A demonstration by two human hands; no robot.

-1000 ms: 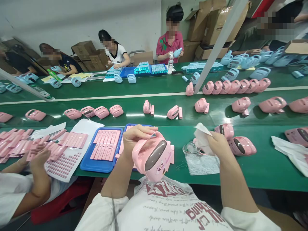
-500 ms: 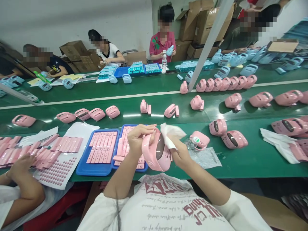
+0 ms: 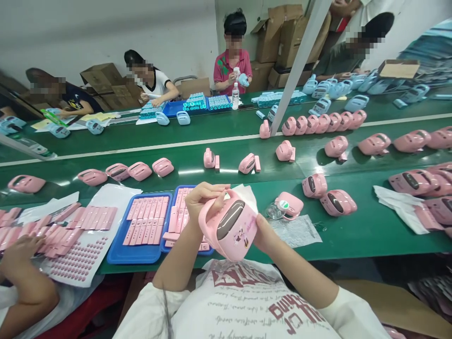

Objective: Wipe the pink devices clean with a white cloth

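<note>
A glossy pink plastic housing with a loop handle (image 3: 231, 238) is held up in front of my chest, tilted. A dark oval window and a cartoon picture show on its face. My left hand (image 3: 202, 202) is wrapped round the handle side, the thumb through the loop. My right hand (image 3: 264, 233) is closed at the housing's right edge, its fingers mostly hidden behind it. A white cloth or tissue (image 3: 248, 194) pokes out behind the housing on that side; my grip on it is largely hidden.
Blue trays (image 3: 136, 254) of pink bars stand left of my arms. A co-worker's hand (image 3: 21, 249) touches loose pink bars at far left. Right of me lie a clear bottle (image 3: 277, 209), a plastic bag (image 3: 298, 231) and pink housings (image 3: 339, 203). More housings line the green belt (image 3: 190, 181).
The housing has turned so its window and picture face up towards me. My right hand and the cloth have moved from its front to behind its right edge.
</note>
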